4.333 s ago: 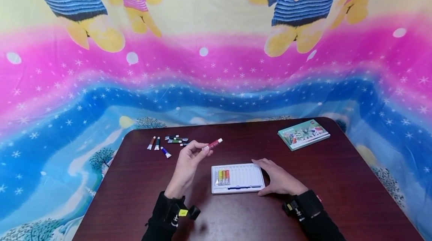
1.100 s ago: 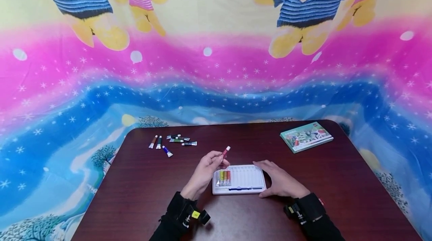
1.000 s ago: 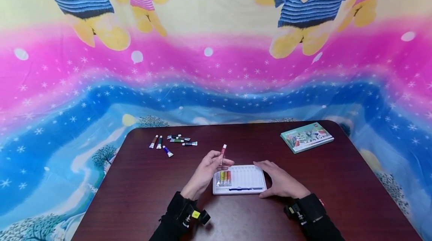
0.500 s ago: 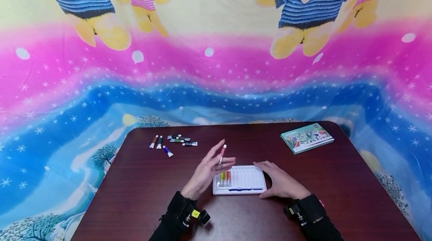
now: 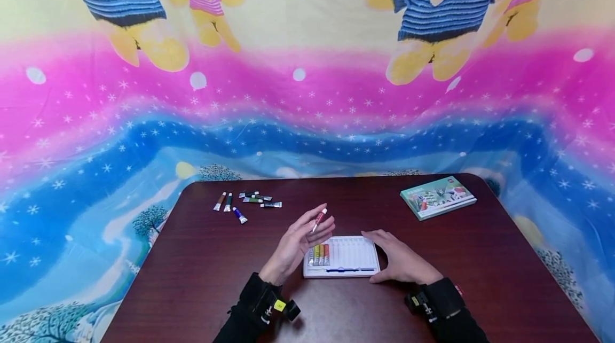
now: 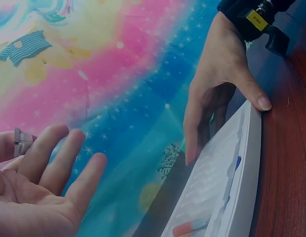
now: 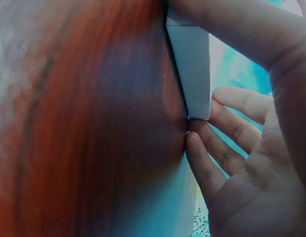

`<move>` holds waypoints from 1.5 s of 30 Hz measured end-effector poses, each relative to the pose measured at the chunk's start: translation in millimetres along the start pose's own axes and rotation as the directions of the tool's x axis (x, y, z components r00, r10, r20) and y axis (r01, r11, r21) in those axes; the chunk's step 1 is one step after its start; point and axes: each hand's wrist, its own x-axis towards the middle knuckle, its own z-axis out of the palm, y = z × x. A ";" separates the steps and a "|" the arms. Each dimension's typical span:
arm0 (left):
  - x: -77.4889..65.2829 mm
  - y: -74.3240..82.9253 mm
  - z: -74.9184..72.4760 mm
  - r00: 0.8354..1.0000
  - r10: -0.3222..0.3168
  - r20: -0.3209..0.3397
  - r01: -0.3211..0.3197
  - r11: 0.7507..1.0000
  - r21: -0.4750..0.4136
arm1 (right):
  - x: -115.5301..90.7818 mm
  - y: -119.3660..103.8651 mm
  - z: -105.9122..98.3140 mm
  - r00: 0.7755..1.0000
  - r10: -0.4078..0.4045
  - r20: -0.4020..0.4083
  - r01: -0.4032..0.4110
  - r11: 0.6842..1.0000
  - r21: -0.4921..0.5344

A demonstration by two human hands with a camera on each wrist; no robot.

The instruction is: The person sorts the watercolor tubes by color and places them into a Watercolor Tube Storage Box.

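My left hand [image 5: 290, 247] holds a dark red paint tube [image 5: 320, 218] with a white cap, tilted cap-up above the tray's back left corner. In the left wrist view the tube's flat crimped end [image 6: 24, 142] shows among the fingers, the other fingers spread. The white plastic tray [image 5: 353, 253] lies on the table with several paint tubes [image 5: 319, 255] side by side at its left and a blue paintbrush [image 5: 351, 270] along the front. My right hand [image 5: 405, 260] grips the tray's right end, thumb at the front corner and fingers at the back; the right wrist view shows fingertips touching its white wall [image 7: 192, 69].
Several loose tubes lie at the table's back left, among them a brown tube [image 5: 219, 201], a blue tube [image 5: 239, 215] and a black tube [image 5: 271, 204]. A green cardboard box [image 5: 438, 197] lies at the back right. A patterned cloth [image 5: 307, 108] hangs behind the dark wooden table [image 5: 480, 257].
My left hand has brought the red tube rightward and down to the tray. Over the last second the tube turned in the fingers, which spread and then drew in slightly. My right hand stays on the tray.
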 end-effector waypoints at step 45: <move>3.4 -24.4 8.5 0.982 -0.121 -0.147 0.156 0.952 0.262 | -4.2 -6.5 -2.4 1.000 -0.024 0.014 0.024 0.999 0.029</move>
